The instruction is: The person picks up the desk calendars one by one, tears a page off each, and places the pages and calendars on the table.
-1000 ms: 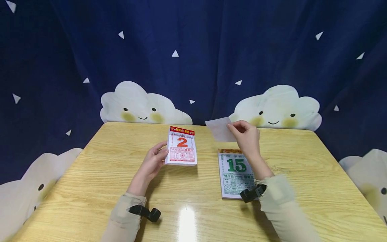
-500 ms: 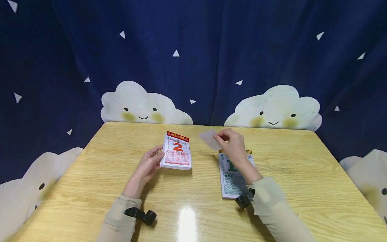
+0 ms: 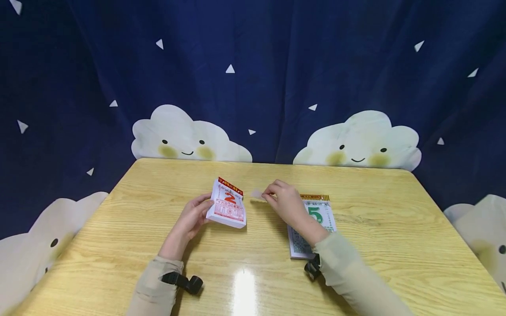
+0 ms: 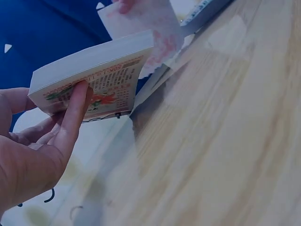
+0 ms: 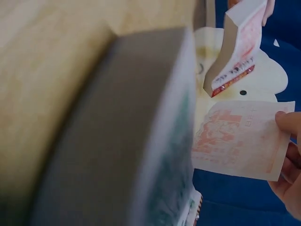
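Observation:
My left hand (image 3: 196, 213) grips the left edge of a small tear-off calendar (image 3: 228, 204) with a red header and a red 2, held tilted above the table. In the left wrist view its printed back (image 4: 101, 92) shows, with fingers spread beneath it. A thin loose calendar page (image 5: 240, 139), faintly printed in red, is pinched between the thumb and fingers of my right hand (image 3: 285, 202). That page hangs just right of the small calendar, apart from it. Below my right forearm lies a larger tear-off calendar (image 3: 315, 215) with green print, its number partly hidden by the arm.
Both calendars are over a light wooden table (image 3: 375, 245). A dark blue curtain (image 3: 269, 66) with smiling white clouds (image 3: 186, 136) stands behind the table's far edge. Each wrist carries a black strapped camera (image 3: 193, 284).
My right hand has moved left and down with the page, toward the small calendar. The left hand has shifted slightly left and down, tilting the small calendar more.

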Demonstrator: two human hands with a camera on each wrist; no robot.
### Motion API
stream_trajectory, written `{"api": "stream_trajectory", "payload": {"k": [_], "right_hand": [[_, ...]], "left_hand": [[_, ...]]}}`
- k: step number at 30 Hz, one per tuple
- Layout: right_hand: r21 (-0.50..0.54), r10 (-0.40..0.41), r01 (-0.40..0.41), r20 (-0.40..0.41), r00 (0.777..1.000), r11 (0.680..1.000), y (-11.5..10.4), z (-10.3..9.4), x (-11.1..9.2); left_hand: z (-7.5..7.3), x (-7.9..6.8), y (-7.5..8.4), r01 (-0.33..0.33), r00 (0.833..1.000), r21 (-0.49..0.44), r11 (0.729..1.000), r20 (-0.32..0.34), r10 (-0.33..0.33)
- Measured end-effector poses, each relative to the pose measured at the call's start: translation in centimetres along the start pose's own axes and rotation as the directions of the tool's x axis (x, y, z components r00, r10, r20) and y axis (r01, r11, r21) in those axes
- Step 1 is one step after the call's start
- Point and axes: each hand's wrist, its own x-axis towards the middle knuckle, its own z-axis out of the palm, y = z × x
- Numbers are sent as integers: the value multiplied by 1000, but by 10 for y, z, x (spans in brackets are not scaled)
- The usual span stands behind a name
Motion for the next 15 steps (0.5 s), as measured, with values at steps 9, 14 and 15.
{"api": "stream_trajectory", "payload": {"k": [9, 14, 15], "right_hand": [[-47, 21, -11, 212, 977, 999, -11, 10, -10], [-52, 22, -6, 308, 951, 999, -17, 15, -16], [-51, 13, 4, 324, 946, 999, -18, 16, -17]], "left_hand": [[-10, -4, 0, 33, 999, 46, 998, 39, -35], [-12, -5, 0, 45, 998, 98, 994, 45, -50], [-12, -5, 0, 47, 998, 116, 992, 39, -52]]}}
